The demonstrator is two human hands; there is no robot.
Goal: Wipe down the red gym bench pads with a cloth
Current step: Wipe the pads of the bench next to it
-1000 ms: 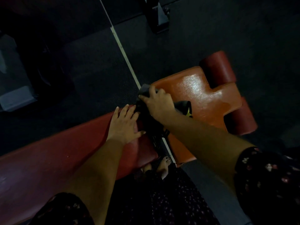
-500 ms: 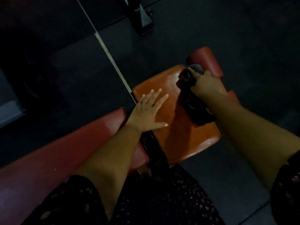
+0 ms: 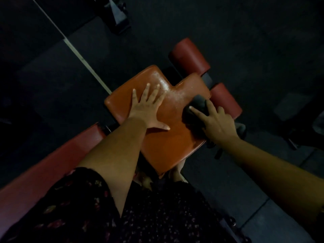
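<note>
An orange-red seat pad [image 3: 168,144] fills the middle of the view, notched at its far end. My left hand [image 3: 147,109] lies flat on its left half with fingers spread and straight. My right hand [image 3: 216,122] presses a dark cloth [image 3: 194,109] against the pad's right edge, fingers spread over it; how far they curl round the cloth is unclear. Two dark red roller pads [image 3: 190,57] [image 3: 226,100] stick out beyond the seat. The long red back pad [image 3: 52,165] runs to the lower left.
Dark rubber flooring surrounds the bench, crossed by a pale line [image 3: 82,58] at the upper left. A black machine foot [image 3: 115,13] stands at the top. My patterned dark clothing [image 3: 157,216] covers the bottom of the view.
My left hand slid further onto the seat pad. My right hand drew the cloth back from the pad's far end near the roller to its right edge.
</note>
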